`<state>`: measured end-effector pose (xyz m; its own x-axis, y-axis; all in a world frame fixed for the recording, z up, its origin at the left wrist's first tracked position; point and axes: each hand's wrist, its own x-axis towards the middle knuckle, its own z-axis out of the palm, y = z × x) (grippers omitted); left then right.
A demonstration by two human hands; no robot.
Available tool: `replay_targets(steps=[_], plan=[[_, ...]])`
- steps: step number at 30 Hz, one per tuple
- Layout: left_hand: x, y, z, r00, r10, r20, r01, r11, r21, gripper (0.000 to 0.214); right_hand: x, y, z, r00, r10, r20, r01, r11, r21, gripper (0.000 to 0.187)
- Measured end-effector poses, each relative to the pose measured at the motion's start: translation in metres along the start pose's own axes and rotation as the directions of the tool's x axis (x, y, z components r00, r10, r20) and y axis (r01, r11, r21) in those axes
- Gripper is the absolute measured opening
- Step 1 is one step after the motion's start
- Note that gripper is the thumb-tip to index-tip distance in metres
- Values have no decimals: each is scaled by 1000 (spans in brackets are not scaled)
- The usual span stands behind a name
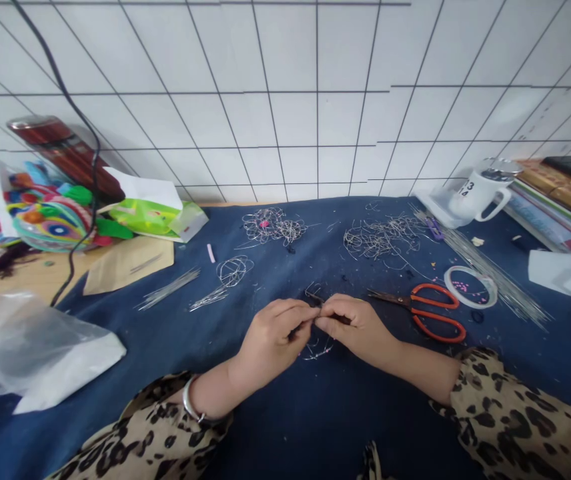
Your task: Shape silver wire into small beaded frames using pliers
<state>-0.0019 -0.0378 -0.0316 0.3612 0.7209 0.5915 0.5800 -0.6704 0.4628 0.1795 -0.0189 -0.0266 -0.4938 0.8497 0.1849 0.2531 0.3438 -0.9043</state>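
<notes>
My left hand (pixel 276 333) and my right hand (pixel 360 325) meet fingertip to fingertip at the middle of the cloth. Both are closed in a pinch on a thin wire (pixel 319 351), whose thin loops show below the fingers with what look like tiny pinkish beads. Another dark, hooked bit of wire (pixel 313 292) pokes out above the fingertips; the exact spot gripped is hidden. Right of my right hand lie scissors (pixel 436 312) with orange-red handles, blades toward the hand. Beyond the hands are two tangled wire heaps, a left one (pixel 274 228) and a right one (pixel 380 239).
A dark blue cloth (pixel 265 433) covers the table. At right are a shallow round dish (pixel 446 283) with pink beads, long straight wires (pixel 505 287), a white mug (pixel 480 193) and stacked books (pixel 560 207). At left are a plastic bag (pixel 30 340), shorter wires (pixel 169 289) and a red flask (pixel 65 150).
</notes>
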Motion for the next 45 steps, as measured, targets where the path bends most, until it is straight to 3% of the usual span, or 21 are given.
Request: replay_targets(steps=[7, 14, 20, 25, 34, 39, 41, 45], plan=[[0, 2, -2, 1000, -19, -21, 19, 1000, 20, 21, -2, -3, 3, 1000, 20, -23, -22, 995, -97, 8], [0, 0, -1, 1000, 4, 17, -5, 998, 62, 24, -2, 2, 7, 985, -159, -69, 142, 968, -208, 12], [-2, 0, -3, 993, 57, 107, -75, 982, 173, 21, -3, 1, 8, 975, -214, -55, 185, 926, -329, 12], [-4, 1, -5, 978, 82, 193, -133, 955, 264, 19, -5, 3, 8, 966, -258, -9, 228, 871, -435, 12], [3, 3, -8, 956, 78, 281, -158, 949, 272, 17, -5, 7, 9, 939, -335, 71, 294, 681, -670, 13], [7, 2, -13, 940, 111, 324, -214, 930, 300, 17, -4, 7, 6, 947, -310, 90, 290, 693, -660, 13], [8, -1, -12, 946, 108, 306, -193, 945, 264, 17, -4, 7, 6, 949, -303, 88, 289, 722, -629, 13], [9, -6, -8, 971, -64, 231, 56, 998, 39, 17, -6, 4, 4, 951, -308, 38, 279, 794, -539, 12]])
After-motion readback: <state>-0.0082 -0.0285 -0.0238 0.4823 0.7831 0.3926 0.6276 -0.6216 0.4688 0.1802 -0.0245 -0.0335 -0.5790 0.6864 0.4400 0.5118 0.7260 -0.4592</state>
